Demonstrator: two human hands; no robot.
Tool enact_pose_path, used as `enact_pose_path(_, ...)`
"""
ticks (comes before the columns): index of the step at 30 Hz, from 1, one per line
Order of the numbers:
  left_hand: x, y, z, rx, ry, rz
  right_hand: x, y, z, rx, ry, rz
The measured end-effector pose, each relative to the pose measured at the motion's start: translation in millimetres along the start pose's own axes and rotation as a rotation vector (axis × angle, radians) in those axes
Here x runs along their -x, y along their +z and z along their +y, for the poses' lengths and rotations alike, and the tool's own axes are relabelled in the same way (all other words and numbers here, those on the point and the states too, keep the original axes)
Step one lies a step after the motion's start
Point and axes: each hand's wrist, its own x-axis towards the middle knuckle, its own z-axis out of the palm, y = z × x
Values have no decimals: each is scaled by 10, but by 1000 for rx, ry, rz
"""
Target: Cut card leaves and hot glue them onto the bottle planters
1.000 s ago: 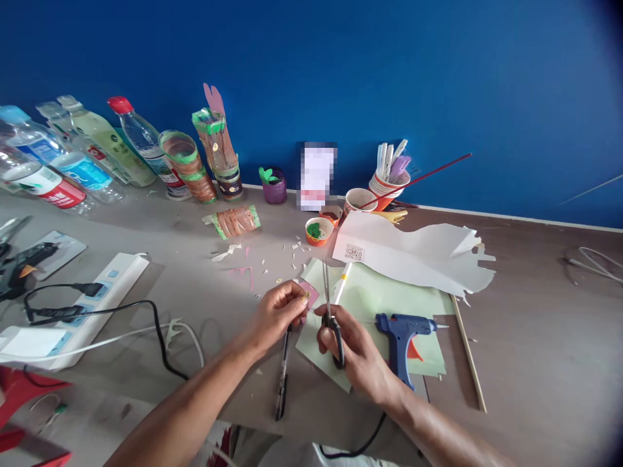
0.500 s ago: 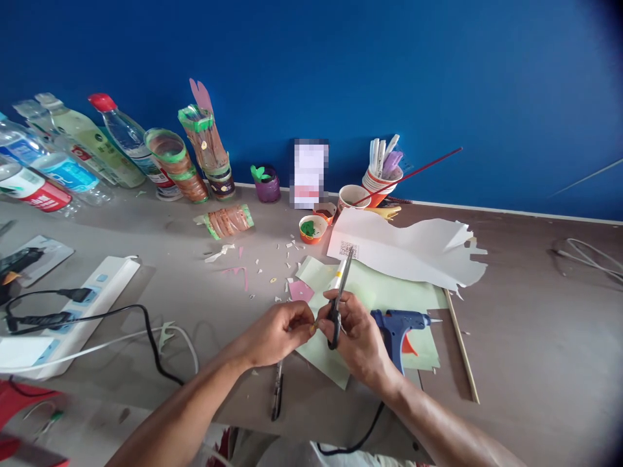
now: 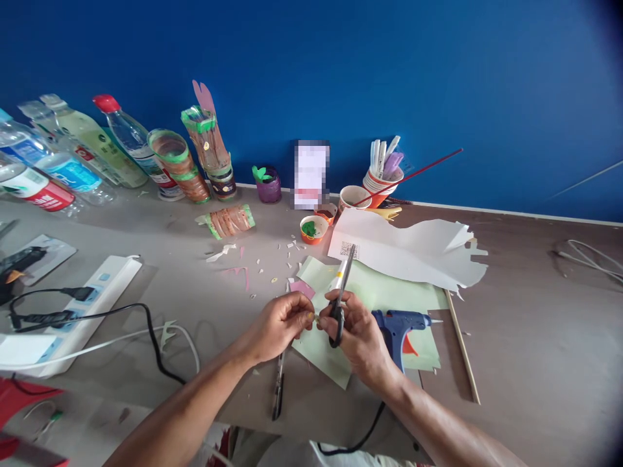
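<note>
My right hand (image 3: 360, 334) is closed around the handles of black scissors (image 3: 337, 314), whose blades point away from me, over the papers. My left hand (image 3: 282, 324) is pinched, its fingertips close to those of my right hand. Between the fingertips is a tiny yellowish piece (image 3: 315, 318), too small to name. Under my hands lies pale green paper (image 3: 331, 363), and a pink paper scrap (image 3: 302, 288) sits just beyond my left hand. A blue glue gun (image 3: 402, 327) rests to the right of my right hand. A black pen (image 3: 278, 389) lies below my left wrist.
White paper (image 3: 403, 246) lies beyond the green sheet, beside a wooden stick (image 3: 462, 350). Small paint cups (image 3: 314, 230), a cup of markers (image 3: 384, 175) and decorated bottle pieces (image 3: 228, 221) stand or lie farther back. Bottles (image 3: 126, 139) and a power strip (image 3: 87, 305) are at left.
My left fingers have shifted slightly around the tiny piece, and a small gap now shows between the fingertips. The scissors stay in my right hand. The view has moved a little.
</note>
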Motion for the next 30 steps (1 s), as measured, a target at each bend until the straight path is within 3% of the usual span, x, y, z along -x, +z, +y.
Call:
enact_pose_path(5,10,6,2,67,-17,7,36,3,-14,39,13,-14)
enact_pose_path(17,-32,-78,91,222,-23,125,168,-53,-35,460,-24,-302)
enact_pose_path(23,-42,-77,79,262,-46,129,190,-42,-62,678,-108,-297)
enact_pose_path(30,-57,-95,84,254,-55,120,202,-23,-80,751,-112,-298)
